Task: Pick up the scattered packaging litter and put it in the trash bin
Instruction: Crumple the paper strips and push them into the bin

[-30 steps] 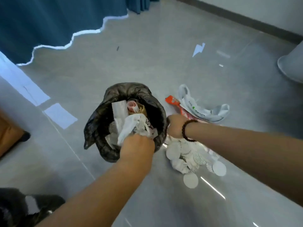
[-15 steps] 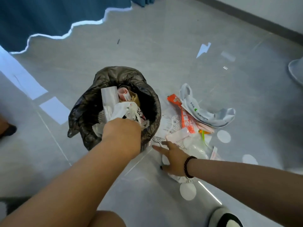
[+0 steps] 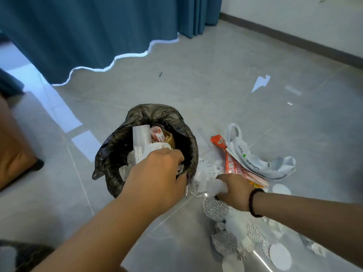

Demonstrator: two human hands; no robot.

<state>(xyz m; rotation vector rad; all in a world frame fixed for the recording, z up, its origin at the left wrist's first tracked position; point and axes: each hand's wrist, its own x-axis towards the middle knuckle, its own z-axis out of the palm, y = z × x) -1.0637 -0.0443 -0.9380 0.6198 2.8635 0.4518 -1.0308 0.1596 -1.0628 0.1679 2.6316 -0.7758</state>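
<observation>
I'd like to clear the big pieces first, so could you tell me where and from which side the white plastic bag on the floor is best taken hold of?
Probably by its handle loop at the far end of the white plastic bag. The loop stands open and lies free of the orange wrapper, so fingers can hook it from above on the far side. The near edge lies over other wrappers, so grabbing there might drag them along.

trash bin (image 3: 110, 154): 1 | hands: 2 | orange wrapper (image 3: 227, 160): 1 | grey plastic bag (image 3: 261, 163): 1

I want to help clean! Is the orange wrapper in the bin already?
No, the orange wrapper lies on the floor beside the bin.
</observation>
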